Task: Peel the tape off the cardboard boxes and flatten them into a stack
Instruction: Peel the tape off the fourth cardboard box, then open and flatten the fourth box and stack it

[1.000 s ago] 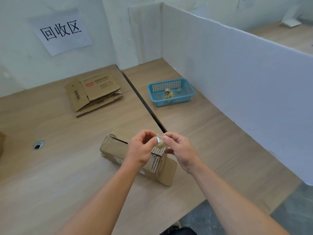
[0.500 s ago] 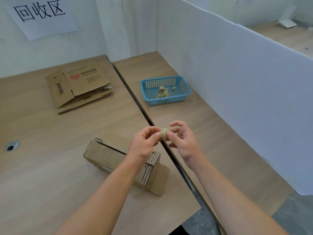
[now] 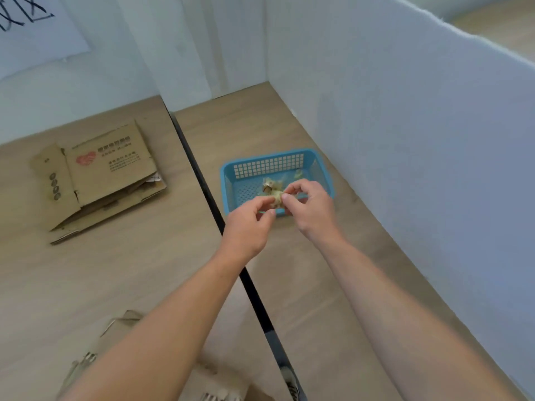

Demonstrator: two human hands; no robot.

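Observation:
A crumpled ball of tape (image 3: pixel 277 197) is held between my two hands over the front edge of the blue basket (image 3: pixel 228 180). My right hand (image 3: pixel 311 208) pinches it with thumb and fingers. My left hand (image 3: pixel 250 224) touches it from the left with curled fingers. More tape scraps (image 3: pixel 267 183) lie inside the basket. A cardboard box (image 3: pixel 115 337) lies near the bottom edge, mostly hidden by my left forearm. A stack of flattened boxes (image 3: pixel 107 175) lies at the back left.
A white partition (image 3: pixel 405 140) walls off the right side. A dark gap (image 3: pixel 202 180) runs between the two wooden tabletops. A paper sign (image 3: pixel 34 33) hangs on the back wall.
Both hands have carried the tape ball away from the box, forward and to the right, up to the blue basket. The view has swung the same way, so the box has dropped to the bottom edge.

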